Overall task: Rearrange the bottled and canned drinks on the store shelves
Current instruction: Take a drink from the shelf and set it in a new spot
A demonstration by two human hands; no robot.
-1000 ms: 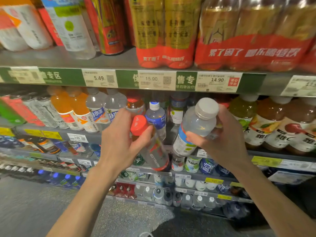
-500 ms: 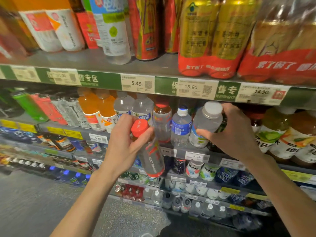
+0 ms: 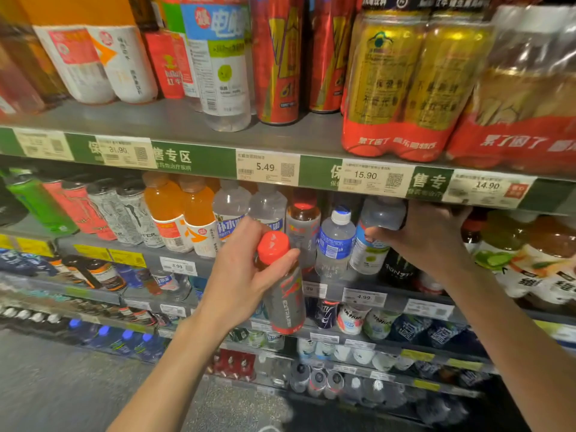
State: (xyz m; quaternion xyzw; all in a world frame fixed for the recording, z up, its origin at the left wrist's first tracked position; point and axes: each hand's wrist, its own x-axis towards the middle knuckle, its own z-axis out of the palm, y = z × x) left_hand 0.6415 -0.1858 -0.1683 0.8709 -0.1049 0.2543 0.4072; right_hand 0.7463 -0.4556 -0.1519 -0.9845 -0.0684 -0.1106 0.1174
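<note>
My left hand (image 3: 240, 275) grips a grey bottle with a red cap (image 3: 285, 294), held tilted in front of the second shelf. My right hand (image 3: 427, 241) holds a clear bottle with a white cap (image 3: 374, 241) by its upper part, set in among the row on the second shelf, its cap just under the upper shelf's edge. Beside it stands a small water bottle with a blue label (image 3: 335, 244), and left of that a bottle with a red cap (image 3: 303, 226).
The upper shelf (image 3: 187, 123) carries cans, bottles and shrink-wrapped gold packs (image 3: 405, 88). Price strips (image 3: 268, 166) run along its front edge. Orange bottles (image 3: 174, 210) and energy cans (image 3: 124, 210) fill the second shelf's left. Lower shelves hold small bottles and cans. Grey floor lies at the bottom left.
My right hand has moved the white-capped bottle up and inward onto the second shelf. My left hand keeps the red-capped bottle. The view has shifted to the left.
</note>
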